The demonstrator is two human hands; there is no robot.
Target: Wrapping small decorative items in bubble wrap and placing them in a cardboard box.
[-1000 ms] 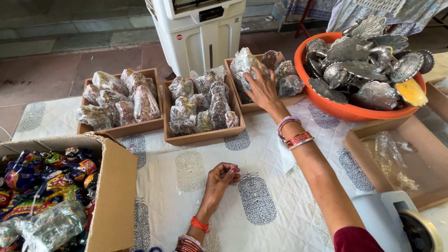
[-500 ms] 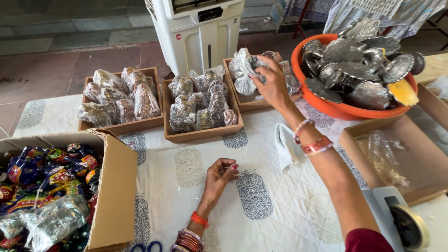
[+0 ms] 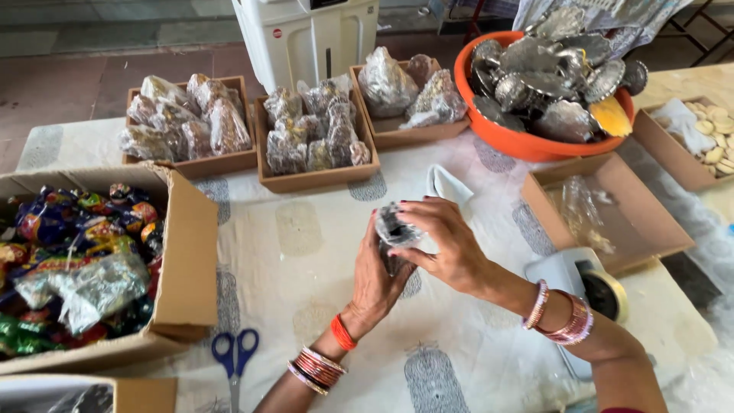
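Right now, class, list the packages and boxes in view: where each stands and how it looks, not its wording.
Small clear packet: between left hand and right hand.
Three brown trays: back row, clear packets inside.
Cardboard box: left, shiny multicoloured wrappers.
Orange bowl: back right, silvery dishes.

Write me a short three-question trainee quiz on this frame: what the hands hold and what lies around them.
1. True or false: both hands are on the small clear packet.
2. What lies nearest the left wrist? A) blue-handled scissors B) orange bowl C) tape dispenser
3. How many shallow cardboard trays of wrapped packets stand in the row at the far side of the cloth?

Key
1. True: the left hand cups it from below and the right hand grips its top.
2. A.
3. Three: left tray, middle tray, right tray.
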